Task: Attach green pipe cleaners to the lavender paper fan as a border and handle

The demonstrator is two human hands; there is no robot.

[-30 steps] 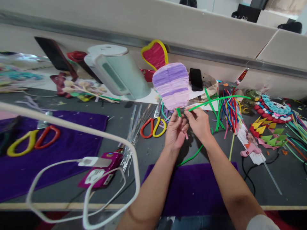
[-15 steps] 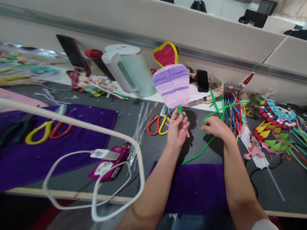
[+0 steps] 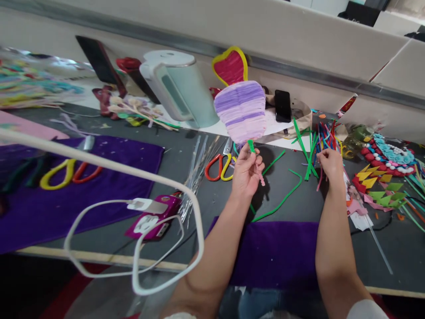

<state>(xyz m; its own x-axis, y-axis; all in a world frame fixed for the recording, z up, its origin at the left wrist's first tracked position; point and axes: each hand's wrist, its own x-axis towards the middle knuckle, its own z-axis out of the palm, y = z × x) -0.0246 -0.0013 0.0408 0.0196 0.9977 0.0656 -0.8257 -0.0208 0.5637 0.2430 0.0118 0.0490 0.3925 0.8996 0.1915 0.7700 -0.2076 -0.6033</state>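
Observation:
My left hand (image 3: 247,170) grips the short green stem (image 3: 251,146) of a striped purple and pink piece (image 3: 241,113), held upright above the table. A pink twisted end pokes out below its fingers. Behind the striped piece stands a red heart with a yellow edge (image 3: 231,66). My right hand (image 3: 331,165) is closed at the near end of a bundle of coloured pipe cleaners (image 3: 326,137); what its fingers pinch, if anything, is too small to make out. Green pipe cleaners (image 3: 309,155) lie just left of it, and a bent green one (image 3: 282,201) lies between my arms.
Red and yellow scissors (image 3: 221,167) lie left of my left hand, beside silvery strips (image 3: 195,177). A kettle (image 3: 186,88) and a phone (image 3: 283,106) are at the back. White cable (image 3: 195,212) loops across the left foreground. A purple cloth (image 3: 275,254) lies in front.
My right hand has moved right, from the green pipe cleaners to the coloured bundle. The long green pipe cleaner near it now lies on the table. My left hand still holds the striped piece.

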